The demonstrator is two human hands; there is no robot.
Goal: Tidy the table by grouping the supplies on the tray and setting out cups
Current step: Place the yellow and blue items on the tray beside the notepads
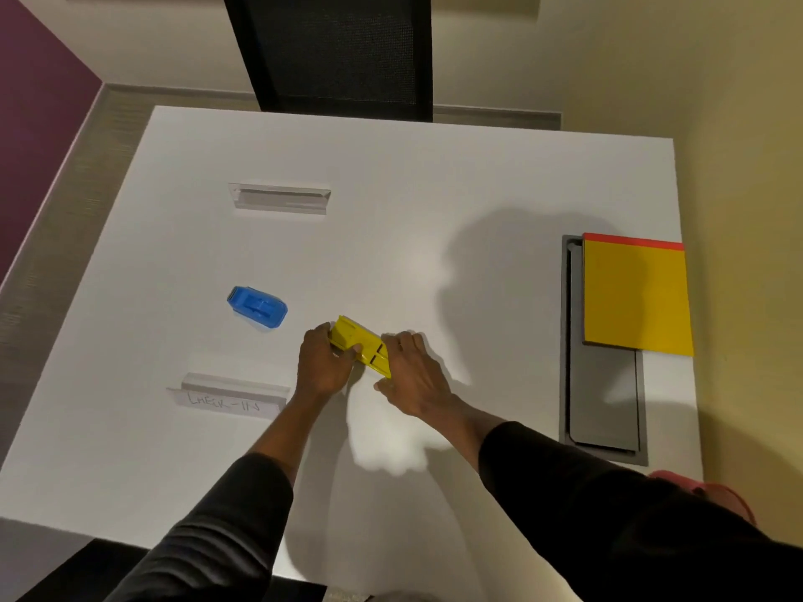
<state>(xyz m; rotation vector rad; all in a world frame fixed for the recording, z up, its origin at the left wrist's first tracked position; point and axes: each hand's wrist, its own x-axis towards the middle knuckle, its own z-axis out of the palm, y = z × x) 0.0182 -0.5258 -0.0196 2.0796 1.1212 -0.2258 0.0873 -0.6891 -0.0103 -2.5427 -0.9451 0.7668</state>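
A yellow plastic stapler-like supply [357,339] lies near the middle of the white table [434,176]. My left hand [323,362] grips its left end and my right hand [413,375] holds its right end, so both hands close on it. A blue plastic supply [257,306] of similar shape rests to the left, apart from my hands. A yellow pad with a red top edge [634,293] lies at the right side. No tray and no cups are in view.
Two clear acrylic sign holders stand on the table: one [280,198] farther back, one [228,395] near my left arm with handwriting. A grey cable hatch [604,401] is set into the table under the pad. A black chair [339,50] stands beyond the far edge.
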